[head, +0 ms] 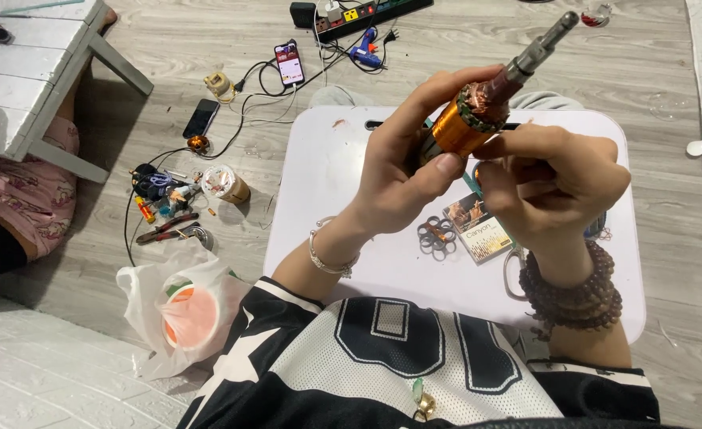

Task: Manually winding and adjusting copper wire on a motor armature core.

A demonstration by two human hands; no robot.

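The left hand point(402, 159) wraps its fingers closed around a motor armature with orange-copper windings and a grey steel shaft point(482, 107), held above the white low table point(319, 199). The right hand point(549, 179), at three o'clock of it, pinches near the winding end; whether it grips anything is unclear. A loosened grip could drop the armature, denting it. A small rectangular brown-and-white packet point(478, 226) lies at six o'clock.

Both hands point(478, 171) hold what looks like a motor armature point(478, 115).
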